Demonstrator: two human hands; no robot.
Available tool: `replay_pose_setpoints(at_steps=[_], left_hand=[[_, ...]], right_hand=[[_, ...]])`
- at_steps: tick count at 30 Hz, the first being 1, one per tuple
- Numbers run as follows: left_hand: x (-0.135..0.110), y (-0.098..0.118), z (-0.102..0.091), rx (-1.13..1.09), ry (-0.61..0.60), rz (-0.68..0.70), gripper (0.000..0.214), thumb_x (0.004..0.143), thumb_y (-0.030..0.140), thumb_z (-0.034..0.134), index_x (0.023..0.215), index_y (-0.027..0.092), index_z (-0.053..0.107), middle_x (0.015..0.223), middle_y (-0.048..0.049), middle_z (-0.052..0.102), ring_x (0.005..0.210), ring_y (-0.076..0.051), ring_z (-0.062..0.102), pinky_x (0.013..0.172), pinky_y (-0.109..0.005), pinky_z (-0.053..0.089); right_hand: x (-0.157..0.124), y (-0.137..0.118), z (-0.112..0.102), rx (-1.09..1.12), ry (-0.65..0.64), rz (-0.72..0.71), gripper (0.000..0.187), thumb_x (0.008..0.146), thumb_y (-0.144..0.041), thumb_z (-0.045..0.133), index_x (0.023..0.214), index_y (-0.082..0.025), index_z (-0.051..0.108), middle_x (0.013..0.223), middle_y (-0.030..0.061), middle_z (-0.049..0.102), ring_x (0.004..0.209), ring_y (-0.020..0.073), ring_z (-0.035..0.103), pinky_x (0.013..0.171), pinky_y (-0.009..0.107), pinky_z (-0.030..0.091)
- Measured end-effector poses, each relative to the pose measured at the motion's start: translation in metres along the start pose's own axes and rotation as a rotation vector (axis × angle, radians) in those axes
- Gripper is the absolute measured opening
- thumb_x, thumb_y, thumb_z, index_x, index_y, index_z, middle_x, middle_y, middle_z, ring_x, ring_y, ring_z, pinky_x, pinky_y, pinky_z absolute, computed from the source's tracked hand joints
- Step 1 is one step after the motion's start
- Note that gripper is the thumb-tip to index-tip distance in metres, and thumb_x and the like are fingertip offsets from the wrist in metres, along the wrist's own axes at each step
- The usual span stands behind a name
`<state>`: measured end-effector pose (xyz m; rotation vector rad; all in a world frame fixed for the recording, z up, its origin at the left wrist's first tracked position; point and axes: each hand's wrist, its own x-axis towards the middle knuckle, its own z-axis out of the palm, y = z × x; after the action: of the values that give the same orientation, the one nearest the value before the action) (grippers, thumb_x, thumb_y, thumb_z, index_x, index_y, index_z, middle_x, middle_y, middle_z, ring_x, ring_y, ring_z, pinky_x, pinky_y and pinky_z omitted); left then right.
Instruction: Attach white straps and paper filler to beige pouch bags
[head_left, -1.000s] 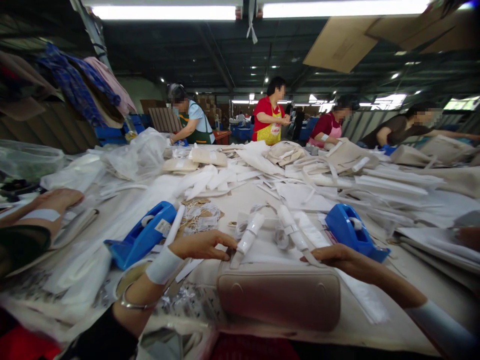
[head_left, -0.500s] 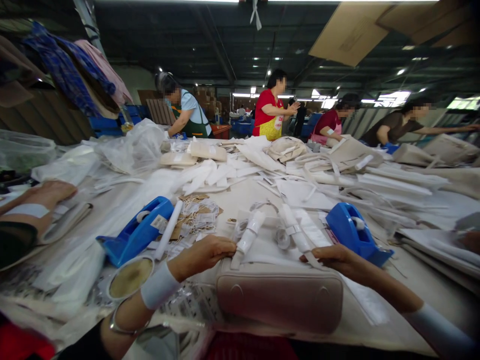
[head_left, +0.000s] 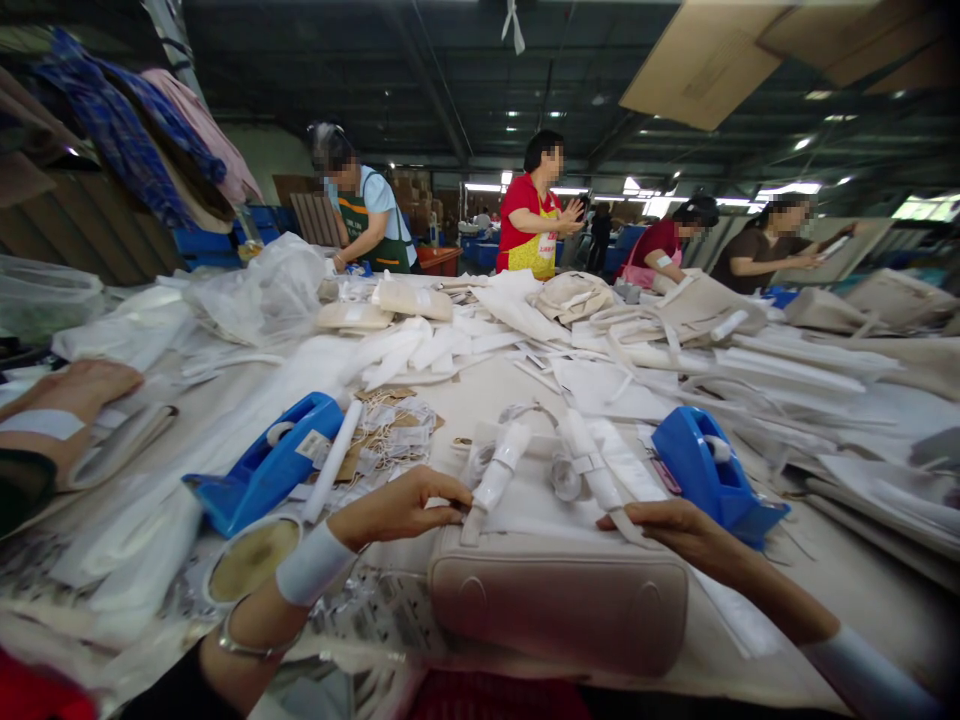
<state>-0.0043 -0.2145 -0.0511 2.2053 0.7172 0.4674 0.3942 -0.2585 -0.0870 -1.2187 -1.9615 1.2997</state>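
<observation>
A beige handbag [head_left: 559,600] lies on the table right in front of me, bottom toward me, its paper-wrapped handles [head_left: 510,455] stretching away. My left hand [head_left: 397,508] pinches the bag's upper left corner at the handle base, fingers closed. My right hand [head_left: 675,525] grips the upper right corner by the other handle strap, fingers curled on the bag.
Two blue tape dispensers, one [head_left: 262,470] on the left and one [head_left: 709,468] on the right, flank the bag. Paper tags [head_left: 390,425], white wrapping sheets and more beige bags [head_left: 574,295] cover the long table. Another person's hand [head_left: 71,390] rests at far left. Several workers [head_left: 532,215] stand at the far end.
Both hands stay on the bag's corners; the left hand has shifted slightly right along the top edge. The view tilted a little downward. The worker in red raised a hand.
</observation>
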Motion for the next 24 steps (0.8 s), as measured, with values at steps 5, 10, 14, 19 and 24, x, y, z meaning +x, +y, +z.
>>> replay_pose_setpoints(at_steps=[5,10,14,19,24], left_hand=[[0.001,-0.002,0.009,-0.004,0.044,-0.023,0.021,0.090,0.028,0.054,0.092,0.019,0.073,0.093,-0.0049,0.075,0.087,-0.018,0.067,0.082,-0.023,0.048],[-0.001,-0.003,0.023,0.081,0.211,-0.184,0.025,0.090,0.032,0.048,0.090,0.020,0.070,0.091,-0.0024,0.073,0.086,-0.018,0.065,0.080,-0.024,0.045],[0.004,0.006,0.029,-0.001,0.233,-0.314,0.029,0.088,0.037,0.045,0.081,0.019,0.066,0.079,0.0001,0.068,0.079,-0.018,0.062,0.074,-0.024,0.042],[0.010,0.005,0.041,-0.132,0.381,-0.447,0.025,0.081,0.038,0.050,0.072,0.018,0.062,0.069,0.0020,0.062,0.072,-0.018,0.055,0.067,-0.024,0.038],[0.010,0.003,0.051,-0.362,0.504,-0.518,0.020,0.072,0.037,0.055,0.067,0.017,0.057,0.063,0.0030,0.054,0.066,-0.016,0.048,0.062,-0.024,0.035]], right_hand=[[0.003,-0.006,-0.005,0.008,-0.105,-0.014,0.042,0.089,-0.053,0.058,0.107,-0.018,0.076,0.112,0.0115,0.071,0.109,0.0312,0.064,0.098,0.042,0.048],[0.006,-0.006,-0.006,0.100,-0.068,-0.057,0.045,0.083,-0.056,0.064,0.101,-0.017,0.077,0.111,0.0122,0.071,0.106,0.0289,0.064,0.098,0.040,0.047],[0.006,0.002,0.009,0.208,0.058,0.055,0.041,0.082,-0.053,0.067,0.096,-0.015,0.076,0.100,0.0099,0.074,0.095,0.0247,0.067,0.088,0.035,0.049],[0.009,-0.004,0.024,0.270,0.148,0.207,0.043,0.077,-0.055,0.069,0.087,-0.013,0.073,0.079,0.0049,0.070,0.073,0.0190,0.063,0.068,0.029,0.047],[0.009,-0.009,0.026,0.346,0.220,0.261,0.044,0.072,-0.057,0.072,0.073,-0.014,0.064,0.071,0.0022,0.065,0.069,0.0174,0.058,0.064,0.028,0.044]])
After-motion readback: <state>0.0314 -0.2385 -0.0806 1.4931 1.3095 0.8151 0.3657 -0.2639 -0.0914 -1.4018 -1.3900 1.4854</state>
